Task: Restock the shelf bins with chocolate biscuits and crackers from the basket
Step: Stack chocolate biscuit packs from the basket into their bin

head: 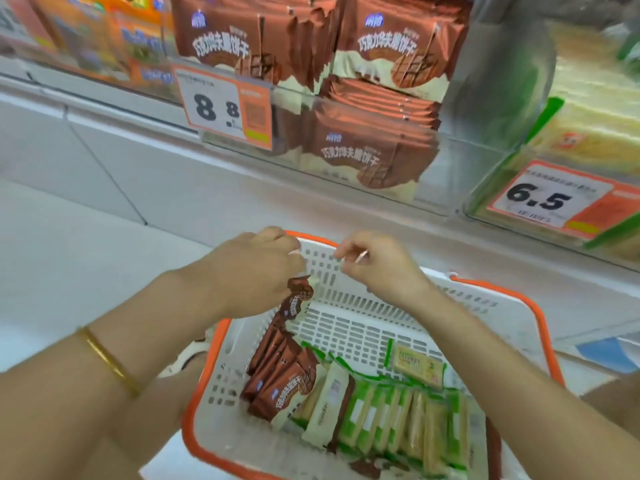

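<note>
— Where's the left hand (256, 271)?
— Over the far left corner of the basket (545, 336). Its fingers are curled round the top of a brown biscuit packet (298, 299), which hangs just below the hand with its lower end close to the other brown packets.

— And the right hand (374, 268)?
— Just to the right, by the basket's far wall, close to the left hand but apart from it. Its fingers are curled in; I cannot tell whether they pinch anything.

— What lies in the basket?
— A stack of brown packets (280, 379) leans along the left side. A row of green cracker packets (398, 420) stands on edge along the near side, and a single cracker packet (419, 367) lies flat behind them.

— And the shelf?
— It is beyond the hands, well apart from them. A clear bin (433, 181) holds the same chocolate biscuits (363, 154), some upright and some stacked flat, with an orange price tag (221, 109) reading 8.8 at its left front. To the right, a second bin (481, 199) holds pale crackers (588, 116), with a tag (540, 199) marked 6.5.

— Anything on the arms?
— A gold bangle (107, 362) on the left forearm.
</note>
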Demonstrator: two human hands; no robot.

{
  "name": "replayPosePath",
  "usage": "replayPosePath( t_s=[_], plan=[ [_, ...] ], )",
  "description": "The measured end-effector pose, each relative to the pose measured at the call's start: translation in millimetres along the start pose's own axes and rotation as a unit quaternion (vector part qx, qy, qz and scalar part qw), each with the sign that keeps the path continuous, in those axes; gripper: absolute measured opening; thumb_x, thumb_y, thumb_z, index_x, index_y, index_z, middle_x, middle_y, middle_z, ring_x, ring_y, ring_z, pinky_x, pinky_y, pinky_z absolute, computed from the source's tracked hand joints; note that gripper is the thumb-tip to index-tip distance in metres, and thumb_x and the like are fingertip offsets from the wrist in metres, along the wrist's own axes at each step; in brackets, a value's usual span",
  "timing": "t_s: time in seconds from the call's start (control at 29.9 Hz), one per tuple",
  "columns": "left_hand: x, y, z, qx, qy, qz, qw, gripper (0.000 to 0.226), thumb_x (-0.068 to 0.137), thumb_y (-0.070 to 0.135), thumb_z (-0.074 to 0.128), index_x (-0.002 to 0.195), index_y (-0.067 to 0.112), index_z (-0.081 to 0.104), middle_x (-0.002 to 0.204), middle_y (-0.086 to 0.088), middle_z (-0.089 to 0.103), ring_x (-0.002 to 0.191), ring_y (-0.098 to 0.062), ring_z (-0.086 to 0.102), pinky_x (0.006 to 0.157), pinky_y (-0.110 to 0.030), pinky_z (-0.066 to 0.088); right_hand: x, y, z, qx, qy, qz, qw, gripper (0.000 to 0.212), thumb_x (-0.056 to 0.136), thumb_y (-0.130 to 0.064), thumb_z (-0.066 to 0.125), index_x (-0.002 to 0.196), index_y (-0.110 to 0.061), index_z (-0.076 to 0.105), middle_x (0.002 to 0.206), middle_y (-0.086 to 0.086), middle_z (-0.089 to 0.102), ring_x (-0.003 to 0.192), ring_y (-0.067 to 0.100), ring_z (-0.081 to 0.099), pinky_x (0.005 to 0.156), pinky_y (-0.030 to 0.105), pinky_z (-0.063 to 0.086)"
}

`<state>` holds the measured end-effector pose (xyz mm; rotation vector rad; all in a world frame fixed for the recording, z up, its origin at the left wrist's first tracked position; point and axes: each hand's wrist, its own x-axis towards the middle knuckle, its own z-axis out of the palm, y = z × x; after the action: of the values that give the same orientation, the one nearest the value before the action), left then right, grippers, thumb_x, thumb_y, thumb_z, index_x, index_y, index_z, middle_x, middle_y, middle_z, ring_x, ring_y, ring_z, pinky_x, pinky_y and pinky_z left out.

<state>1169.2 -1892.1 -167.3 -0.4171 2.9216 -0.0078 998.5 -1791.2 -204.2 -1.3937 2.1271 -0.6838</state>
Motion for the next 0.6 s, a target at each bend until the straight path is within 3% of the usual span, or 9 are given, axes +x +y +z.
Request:
replayPosePath(
  t_s=[0.1,0.23,0.3,0.37,0.5,0.6],
  plan=[
    [-1,-4,10,0.041,-0.145,-0.022,0.988,0.043,0.098,0.035,0.040,0.139,0.021,0.039,0.146,-0.002,0.034,0.136,-0.022,0.027,0.107,-0.037,0.034,28,48,73,-0.107,-0.102,0.033,0.988,0.027,0.089,-0.009,0.058,0.115,-0.018,0.060,0.116,0.004,0.057,0.100,0.018,0.054,0.088,0.033,0.047],
    [6,-8,6,0.010,-0.115,-0.022,0.993,0.039,0.098,0.035,0.039,0.136,0.024,0.039,0.139,0.002,0.041,0.130,-0.018,0.033,0.105,-0.036,0.035,61,66,127,-0.165,-0.165,0.027,0.972,0.056,0.089,-0.004,0.052,0.141,-0.016,0.035,0.142,0.008,0.037,0.122,0.028,0.046,0.091,0.038,0.045],
    [8,-13,3,0.000,-0.100,-0.039,0.994,0.038,0.098,0.035,0.039,0.135,0.024,0.040,0.135,0.002,0.043,0.127,-0.018,0.035,0.103,-0.037,0.037,74,64,142,-0.223,-0.184,0.006,0.957,0.062,0.088,0.001,0.050,0.144,-0.014,0.028,0.144,0.009,0.032,0.117,0.030,0.049,0.076,0.036,0.043],
    [10,-17,4,0.005,-0.110,-0.051,0.993,0.037,0.099,0.034,0.037,0.134,0.022,0.041,0.134,0.001,0.044,0.126,-0.019,0.036,0.102,-0.038,0.038,82,60,153,-0.273,-0.182,0.011,0.945,0.063,0.088,0.005,0.048,0.144,-0.014,0.028,0.146,0.009,0.028,0.113,0.031,0.052,0.070,0.035,0.042],
    [12,-24,6,-0.006,-0.134,-0.067,0.989,0.037,0.099,0.031,0.034,0.134,0.021,0.041,0.133,-0.001,0.044,0.125,-0.021,0.037,0.101,-0.039,0.039,90,51,163,-0.374,-0.147,0.030,0.915,0.052,0.088,0.004,0.050,0.137,-0.012,0.046,0.142,0.006,0.036,0.123,0.029,0.046,0.088,0.041,0.048],
    [15,-25,4,-0.021,-0.139,-0.066,0.988,0.038,0.099,0.032,0.036,0.135,0.021,0.040,0.132,-0.002,0.044,0.123,-0.021,0.037,0.102,-0.039,0.038,86,49,151,-0.375,-0.126,-0.006,0.918,0.038,0.088,0.002,0.053,0.124,-0.010,0.055,0.129,0.006,0.043,0.120,0.028,0.047,0.088,0.040,0.048]
  ],
)
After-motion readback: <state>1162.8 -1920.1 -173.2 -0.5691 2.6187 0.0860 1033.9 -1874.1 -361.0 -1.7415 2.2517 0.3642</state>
